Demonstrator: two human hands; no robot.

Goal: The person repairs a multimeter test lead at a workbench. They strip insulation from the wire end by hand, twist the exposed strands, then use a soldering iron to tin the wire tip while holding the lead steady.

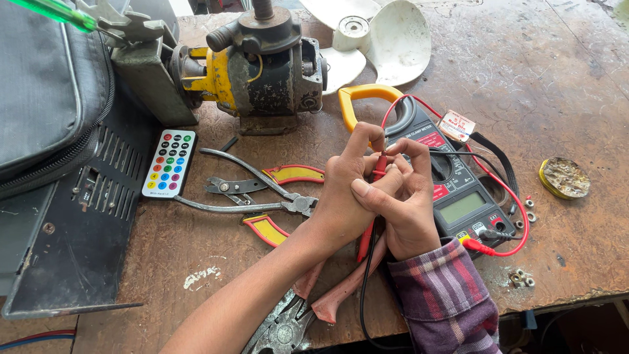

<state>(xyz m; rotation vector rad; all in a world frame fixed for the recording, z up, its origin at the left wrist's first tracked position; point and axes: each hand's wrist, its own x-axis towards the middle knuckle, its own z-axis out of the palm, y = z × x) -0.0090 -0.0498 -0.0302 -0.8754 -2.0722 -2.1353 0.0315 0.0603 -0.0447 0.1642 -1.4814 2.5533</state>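
Near the front edge of the wooden bench (557,98), the left hand (344,196) and the right hand (409,210) are pressed together, fingers curled closed around a red test probe (379,167) (its black partner lead hangs below). Just behind them lies the clamp meter (452,190). Pliers (262,193) lie to the left, beside a small remote control (169,164).

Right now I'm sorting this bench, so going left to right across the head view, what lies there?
Grey bag → remote control → yellow motor → left hand → right hand → clamp meter → round tin lid.
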